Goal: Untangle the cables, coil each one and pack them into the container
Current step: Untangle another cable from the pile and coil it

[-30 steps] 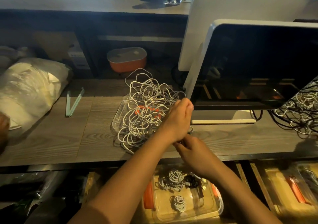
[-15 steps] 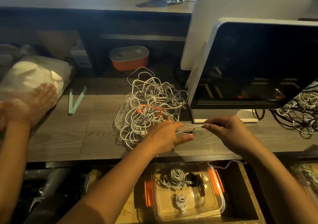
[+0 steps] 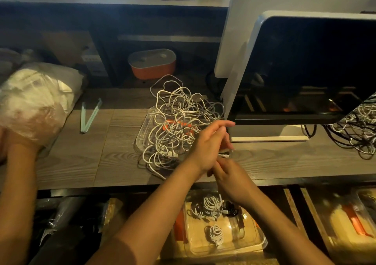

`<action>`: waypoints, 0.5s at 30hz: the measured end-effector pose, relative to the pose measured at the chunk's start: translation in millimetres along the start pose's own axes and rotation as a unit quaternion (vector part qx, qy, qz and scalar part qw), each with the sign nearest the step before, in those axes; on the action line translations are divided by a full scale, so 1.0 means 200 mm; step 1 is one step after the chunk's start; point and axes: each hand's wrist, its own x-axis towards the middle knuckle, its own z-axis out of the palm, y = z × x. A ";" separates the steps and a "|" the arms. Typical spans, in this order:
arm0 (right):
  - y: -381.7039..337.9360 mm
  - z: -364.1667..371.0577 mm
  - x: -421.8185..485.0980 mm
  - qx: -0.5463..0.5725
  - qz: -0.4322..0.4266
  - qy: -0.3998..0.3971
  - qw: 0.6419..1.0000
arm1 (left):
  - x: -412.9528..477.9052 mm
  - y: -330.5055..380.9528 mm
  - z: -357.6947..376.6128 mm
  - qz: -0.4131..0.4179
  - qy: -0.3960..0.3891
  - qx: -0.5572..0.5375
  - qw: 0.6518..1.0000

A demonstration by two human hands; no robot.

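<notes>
A tangle of white cables [image 3: 179, 120] lies heaped on the wooden counter, over a clear lid with an orange clip [image 3: 143, 136]. My left hand [image 3: 209, 142] is at the tangle's right edge, fingers stretched to the right, holding one white cable. A short end of it with its plug [image 3: 224, 154] shows just below the hand. My right hand [image 3: 230, 175] sits right under the left one; its fingertips are hidden, at that cable end. Below the counter stands a clear container [image 3: 258, 242] with orange latches, holding three coiled cables [image 3: 209, 205].
A monitor [image 3: 305, 71] stands to the right of the tangle on its white foot. A second heap of dark and white cables [image 3: 358, 130] lies far right. Another person's arm [image 3: 18, 179] rests at a plastic bag [image 3: 36, 101] on the left. Green sticks [image 3: 89, 114] and an orange box [image 3: 152, 65] lie behind.
Half a second ago my hands were apart, stretching a cable between them. Now the right hand has come back in under the left, and the left fingers have straightened.
</notes>
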 end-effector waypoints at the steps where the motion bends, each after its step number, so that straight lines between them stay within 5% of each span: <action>1: -0.01 0.00 0.00 0.006 -0.010 -0.002 1.000 | 0.02 -0.02 0.01 0.043 0.025 0.070 0.996; 5: -0.03 -0.04 0.00 -0.024 -0.026 -0.042 0.999 | 0.10 -0.08 -0.04 0.173 0.159 0.362 0.902; 8: -0.04 -0.13 -0.02 -0.035 -0.022 -0.034 0.999 | 0.13 -0.06 -0.16 0.149 0.253 0.421 0.858; 12: -0.05 -0.22 -0.01 -0.132 -0.036 0.036 0.990 | 0.11 -0.07 -0.15 0.076 0.079 0.513 0.852; 15: -0.04 -0.32 -0.01 -0.088 -0.030 0.100 0.991 | 0.04 -0.09 -0.16 0.010 -0.044 0.506 0.861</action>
